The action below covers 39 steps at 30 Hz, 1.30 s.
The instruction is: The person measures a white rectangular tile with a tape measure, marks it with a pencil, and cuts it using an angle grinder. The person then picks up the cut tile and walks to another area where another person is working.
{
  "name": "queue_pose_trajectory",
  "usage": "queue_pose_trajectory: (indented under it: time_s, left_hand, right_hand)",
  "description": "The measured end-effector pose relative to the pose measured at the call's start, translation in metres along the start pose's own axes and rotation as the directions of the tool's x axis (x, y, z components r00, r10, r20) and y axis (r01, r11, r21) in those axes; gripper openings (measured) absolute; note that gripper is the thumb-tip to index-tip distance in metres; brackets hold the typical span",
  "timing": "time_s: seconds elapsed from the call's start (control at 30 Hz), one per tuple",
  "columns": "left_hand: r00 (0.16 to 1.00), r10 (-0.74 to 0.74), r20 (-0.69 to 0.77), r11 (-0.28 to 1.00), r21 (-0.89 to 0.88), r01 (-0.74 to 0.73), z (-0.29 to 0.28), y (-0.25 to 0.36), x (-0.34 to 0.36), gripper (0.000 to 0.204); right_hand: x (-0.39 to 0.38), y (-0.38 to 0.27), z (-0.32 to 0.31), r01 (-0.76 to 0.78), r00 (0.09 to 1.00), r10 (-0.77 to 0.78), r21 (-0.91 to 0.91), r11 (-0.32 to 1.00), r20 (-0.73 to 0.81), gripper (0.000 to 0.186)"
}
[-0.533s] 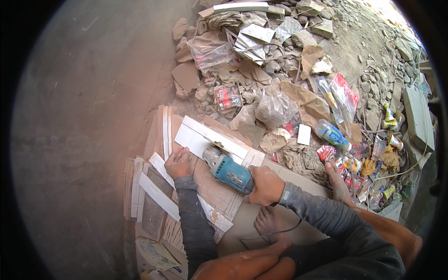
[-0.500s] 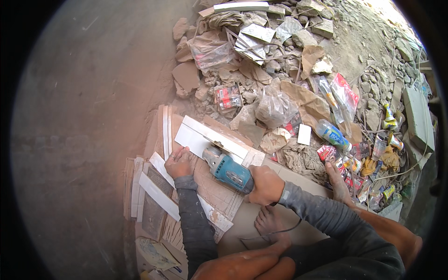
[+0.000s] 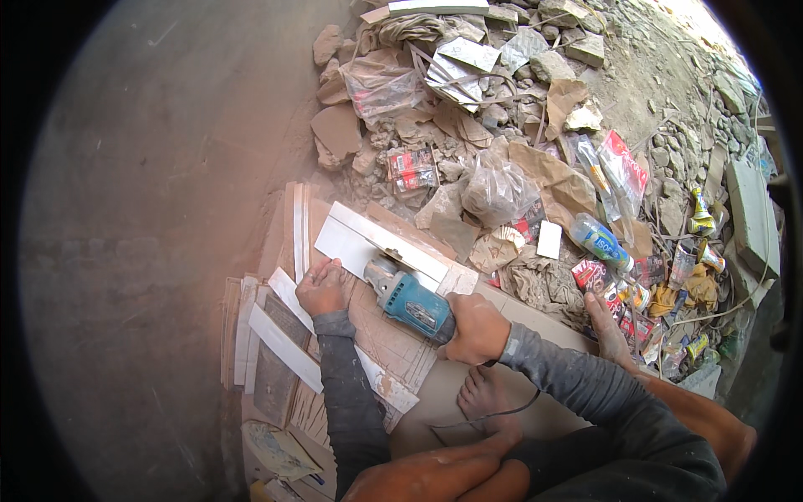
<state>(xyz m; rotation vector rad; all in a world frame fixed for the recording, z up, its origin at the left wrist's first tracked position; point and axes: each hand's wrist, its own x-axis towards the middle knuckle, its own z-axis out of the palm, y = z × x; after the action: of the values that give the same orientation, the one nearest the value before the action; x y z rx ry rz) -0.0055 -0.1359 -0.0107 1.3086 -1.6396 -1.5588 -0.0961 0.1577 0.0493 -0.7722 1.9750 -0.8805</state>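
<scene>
My right hand (image 3: 478,330) is wrapped round the rear of a teal angle grinder (image 3: 416,306). The grinder's metal head and disc edge (image 3: 393,253) rest over a white tile (image 3: 345,241), along a straight line between its wide part and a narrow strip. Curled at the tile's near left corner, the fingers of my left hand (image 3: 321,289) grip its edge. Beneath the tile lies a dusty, scored tile stack (image 3: 368,322). A dark cord (image 3: 502,412) trails across my lap, near my bare foot (image 3: 483,393).
Several cut white strips (image 3: 284,347) lie left of my left forearm. Beyond the tile spreads rubble with plastic bags (image 3: 499,188), torn brown paper (image 3: 548,171), and a plastic bottle (image 3: 600,240). Reddish dust hangs over the grey floor (image 3: 142,209) at left.
The view has shifted slightly. Both hands keep their hold, and the grinder stays at nearly the same place on the tile.
</scene>
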Motion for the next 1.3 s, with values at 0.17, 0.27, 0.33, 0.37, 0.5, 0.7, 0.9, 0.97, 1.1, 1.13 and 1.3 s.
queue_pose_trajectory:
  time_s: [0.17, 0.27, 0.33, 0.37, 0.5, 0.7, 0.9, 0.97, 1.1, 1.13, 1.3]
  left_hand:
    - [1.0, -0.014, -0.008, 1.0, 0.011, 0.014, 0.001, 0.002, -0.001, 0.028]
    - [1.0, -0.012, -0.008, 1.0, 0.027, 0.012, 0.002, 0.004, -0.002, 0.026]
    - [1.0, 0.007, 0.0, 0.997, 0.07, -0.007, 0.002, 0.004, -0.002, 0.026]
    - [1.0, 0.005, 0.001, 1.0, 0.03, -0.005, 0.002, 0.004, -0.002, 0.025]
    - [1.0, -0.007, -0.01, 1.0, 0.005, 0.007, 0.002, 0.005, -0.002, 0.029]
    - [1.0, -0.015, -0.008, 1.0, 0.0, 0.015, 0.003, 0.005, -0.002, 0.032]
    - [1.0, -0.011, -0.018, 1.0, 0.008, 0.012, 0.003, 0.005, -0.002, 0.03]
    - [1.0, -0.02, -0.017, 1.0, -0.004, 0.02, 0.002, 0.006, -0.002, 0.029]
    - [1.0, -0.02, -0.013, 1.0, -0.004, 0.02, 0.003, 0.007, -0.003, 0.028]
    - [1.0, -0.019, -0.013, 0.999, 0.029, 0.019, 0.003, 0.007, -0.003, 0.028]
    - [0.999, -0.015, -0.03, 0.999, 0.029, 0.016, 0.005, 0.01, -0.005, 0.028]
  right_hand:
    - [-0.007, 0.0, -0.003, 0.004, 1.0, -0.004, 0.02, 1.0, -0.006, 0.056]
    - [-0.012, 0.0, -0.007, 0.015, 1.0, -0.014, 0.022, 1.0, -0.01, 0.055]
    - [-0.015, 0.0, -0.009, 0.015, 1.0, -0.015, 0.016, 1.0, -0.006, 0.055]
    - [-0.017, 0.0, -0.01, 0.013, 1.0, -0.013, 0.012, 1.0, 0.0, 0.055]
    - [-0.024, 0.002, -0.013, -0.006, 1.0, 0.005, 0.014, 1.0, 0.026, 0.056]
    - [-0.027, 0.007, -0.009, 0.038, 0.999, -0.038, 0.017, 0.999, -0.017, 0.056]
    - [-0.022, 0.008, -0.008, 0.037, 0.999, -0.037, 0.025, 0.999, 0.003, 0.057]
    - [-0.02, 0.007, -0.008, 0.026, 1.0, -0.026, 0.019, 0.999, 0.014, 0.058]
    - [-0.02, 0.007, -0.008, 0.008, 0.999, -0.009, 0.017, 1.0, 0.035, 0.06]
    - [-0.019, 0.007, -0.008, 0.013, 0.999, -0.014, 0.018, 1.0, 0.031, 0.06]
    - [-0.019, 0.008, -0.007, 0.015, 1.0, -0.015, 0.011, 1.0, 0.025, 0.059]
